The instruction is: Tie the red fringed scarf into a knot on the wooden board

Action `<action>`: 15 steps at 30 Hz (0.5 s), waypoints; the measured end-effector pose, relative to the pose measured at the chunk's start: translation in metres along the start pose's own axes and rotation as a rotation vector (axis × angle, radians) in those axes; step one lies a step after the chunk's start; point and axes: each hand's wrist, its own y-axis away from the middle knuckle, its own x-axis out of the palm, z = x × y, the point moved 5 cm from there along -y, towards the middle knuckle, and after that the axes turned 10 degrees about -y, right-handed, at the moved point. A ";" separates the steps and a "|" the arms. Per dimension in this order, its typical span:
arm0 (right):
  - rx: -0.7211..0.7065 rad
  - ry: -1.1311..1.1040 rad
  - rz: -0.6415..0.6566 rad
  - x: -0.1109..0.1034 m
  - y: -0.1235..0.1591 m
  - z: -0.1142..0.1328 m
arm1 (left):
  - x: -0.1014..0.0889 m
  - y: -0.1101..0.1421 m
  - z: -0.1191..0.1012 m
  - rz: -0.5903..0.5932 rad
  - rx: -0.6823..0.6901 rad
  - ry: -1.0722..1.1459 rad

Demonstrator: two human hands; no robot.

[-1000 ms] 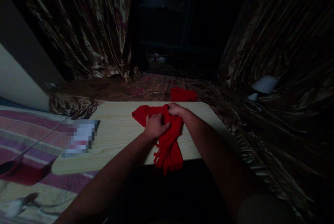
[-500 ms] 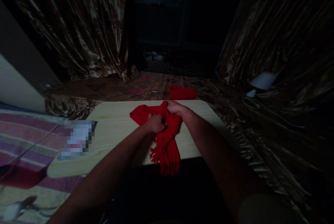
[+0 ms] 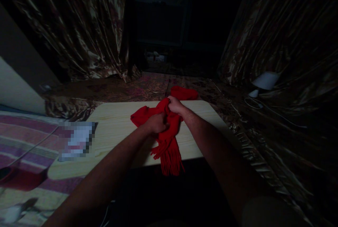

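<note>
Bunched higher than half a second ago, the far fold of the red scarf [image 3: 174, 126] has risen with the right hand [image 3: 174, 105], and the tassels [image 3: 171, 160] have drawn slightly inward. In the head view, that hand pinches the upper fold; the left hand [image 3: 157, 123] curls over the scarf's middle, though I cannot tell whether it grips cloth. The scarf lies crumpled on the surface [image 3: 113, 121], tassels hanging past the near edge. Uneven pulling could twist the layers, and the overhanging tassels' weight might drag loose cloth off.
</note>
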 end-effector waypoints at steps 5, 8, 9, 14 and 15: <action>0.063 -0.095 -0.027 -0.002 0.001 -0.007 | -0.005 0.003 -0.006 0.121 -0.108 0.044; 0.152 -0.194 -0.089 -0.005 0.002 -0.013 | -0.006 0.005 -0.009 0.171 -0.140 0.052; 0.204 -0.238 -0.090 -0.005 0.003 -0.016 | -0.006 0.006 -0.009 0.153 -0.169 0.040; 0.388 -0.473 0.056 0.001 0.013 -0.018 | -0.005 0.009 -0.011 -0.057 -0.185 0.061; 0.393 -0.505 0.070 0.001 0.014 -0.017 | -0.004 0.009 -0.011 -0.086 -0.158 0.085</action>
